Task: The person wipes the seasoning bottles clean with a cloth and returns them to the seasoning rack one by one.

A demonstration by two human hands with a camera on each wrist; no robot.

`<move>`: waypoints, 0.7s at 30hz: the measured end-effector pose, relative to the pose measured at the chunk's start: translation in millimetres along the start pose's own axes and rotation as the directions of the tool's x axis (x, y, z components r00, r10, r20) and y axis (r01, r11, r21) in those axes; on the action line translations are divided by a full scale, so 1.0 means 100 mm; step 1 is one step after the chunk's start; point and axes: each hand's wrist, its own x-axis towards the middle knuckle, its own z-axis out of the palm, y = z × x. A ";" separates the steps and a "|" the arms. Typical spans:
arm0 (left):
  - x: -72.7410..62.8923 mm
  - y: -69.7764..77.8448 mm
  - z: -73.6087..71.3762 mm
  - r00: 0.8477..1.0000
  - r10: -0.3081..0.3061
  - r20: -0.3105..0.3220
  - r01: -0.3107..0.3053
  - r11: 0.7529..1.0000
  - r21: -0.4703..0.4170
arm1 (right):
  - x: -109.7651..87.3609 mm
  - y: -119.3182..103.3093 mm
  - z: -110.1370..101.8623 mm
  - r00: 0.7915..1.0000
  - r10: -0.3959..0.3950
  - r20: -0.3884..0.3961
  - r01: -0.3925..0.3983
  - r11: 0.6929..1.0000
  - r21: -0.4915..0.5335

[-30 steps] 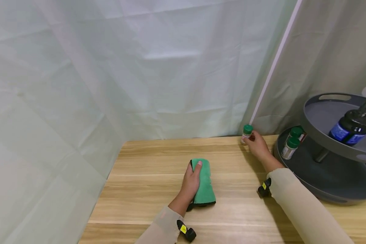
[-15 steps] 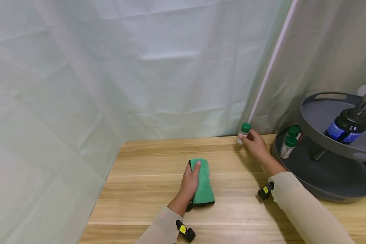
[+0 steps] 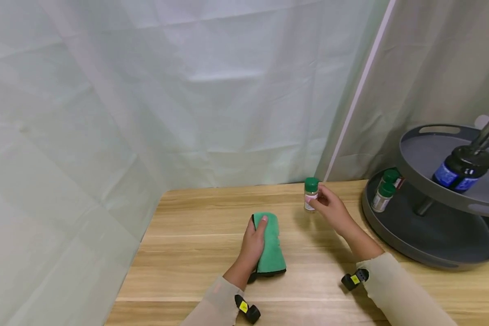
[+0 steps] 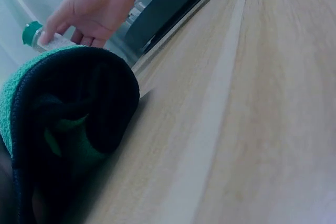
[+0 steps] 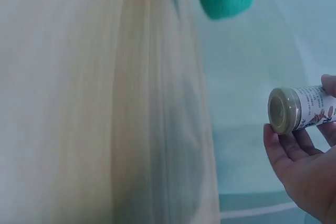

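Lower centre of the head view: the left hand (image 3: 253, 244) lies on a folded green cloth (image 3: 271, 244) on the wooden table (image 3: 187, 253), fingers curled over its far end; its long axis runs near to far. Right of centre, beyond it: the right hand (image 3: 330, 209) pinches a green-capped spice jar (image 3: 310, 194), upright, cap up, clear of the table. Far right: a grey two-tier turntable (image 3: 432, 244).

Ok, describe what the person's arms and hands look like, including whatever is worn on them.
Both hands, left hand and right hand, are bare. Long, loose pale beige sleeves reach the wrists. Each wrist carries a small black device with a yellow sticker, on the left and on the right.
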 end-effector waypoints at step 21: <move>-0.11 0.29 -0.04 0.999 0.028 0.041 -0.023 0.993 -0.115 | -0.37 -0.11 0.40 0.982 -0.096 0.162 0.111 0.990 -0.082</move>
